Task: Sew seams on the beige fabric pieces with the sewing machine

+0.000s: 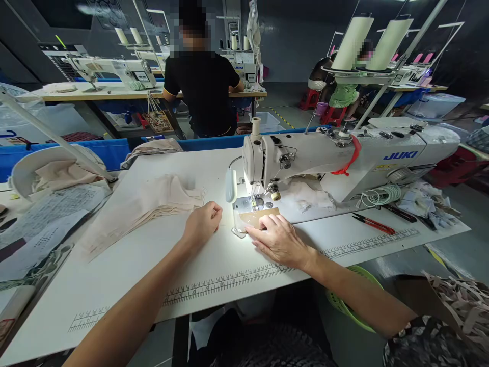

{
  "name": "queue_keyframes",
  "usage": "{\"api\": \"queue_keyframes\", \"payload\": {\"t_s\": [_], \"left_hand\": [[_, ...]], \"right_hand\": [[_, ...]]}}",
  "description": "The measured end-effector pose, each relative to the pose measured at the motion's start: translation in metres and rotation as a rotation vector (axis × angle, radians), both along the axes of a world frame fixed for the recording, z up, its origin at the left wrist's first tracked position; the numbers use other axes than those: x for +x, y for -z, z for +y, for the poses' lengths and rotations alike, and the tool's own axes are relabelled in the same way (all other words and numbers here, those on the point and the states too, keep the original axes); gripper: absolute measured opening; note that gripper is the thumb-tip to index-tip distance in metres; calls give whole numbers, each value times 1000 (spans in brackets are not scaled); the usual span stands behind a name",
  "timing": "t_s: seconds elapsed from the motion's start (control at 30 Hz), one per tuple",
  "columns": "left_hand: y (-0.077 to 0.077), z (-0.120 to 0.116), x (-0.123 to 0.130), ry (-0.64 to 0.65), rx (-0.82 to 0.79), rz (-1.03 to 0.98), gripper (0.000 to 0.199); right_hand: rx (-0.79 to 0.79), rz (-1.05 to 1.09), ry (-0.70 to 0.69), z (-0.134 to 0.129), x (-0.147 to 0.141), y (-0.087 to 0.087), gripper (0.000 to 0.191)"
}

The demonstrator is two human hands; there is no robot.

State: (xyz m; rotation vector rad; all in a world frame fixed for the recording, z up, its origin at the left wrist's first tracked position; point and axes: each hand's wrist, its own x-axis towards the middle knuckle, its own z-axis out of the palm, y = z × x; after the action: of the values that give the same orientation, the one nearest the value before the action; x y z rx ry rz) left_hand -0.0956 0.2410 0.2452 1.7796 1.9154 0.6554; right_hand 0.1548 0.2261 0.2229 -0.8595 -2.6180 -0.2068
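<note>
A white JUKI sewing machine [367,158] stands across the white table [214,260]. Under its needle area, a small tan piece [250,218] lies on the metal plate. My right hand [277,237] rests on the near right part of that piece, palm down with fingers spread. Just left of the plate, my left hand [202,221] is curled with its fingertips pressed together; whether anything small is between them is hidden. Beyond and left of it lies a stack of thin beige fabric pieces [153,204].
Red-handled tweezers [372,223] and a coil of pale cord [381,195] lie right of the machine. Papers [53,224] and a white bowl with fabric [23,176] are at the left. A green basket [359,306] sits below the edge. A person [202,86] sits ahead.
</note>
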Motion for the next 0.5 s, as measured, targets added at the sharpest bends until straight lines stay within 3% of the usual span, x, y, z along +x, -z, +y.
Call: {"api": "queue_keyframes", "payload": {"t_s": [0.27,0.37,0.5], "left_hand": [[-1,2,-3,47,10,34,24],[-10,5,-27,77,91,105,32],[-28,16,-76,110,277,354,31]], "right_hand": [[-5,-104,36,17,-6,-6,35],[18,-85,-7,30,-3,-5,33],[24,-26,-43,37,1,-3,30]]}}
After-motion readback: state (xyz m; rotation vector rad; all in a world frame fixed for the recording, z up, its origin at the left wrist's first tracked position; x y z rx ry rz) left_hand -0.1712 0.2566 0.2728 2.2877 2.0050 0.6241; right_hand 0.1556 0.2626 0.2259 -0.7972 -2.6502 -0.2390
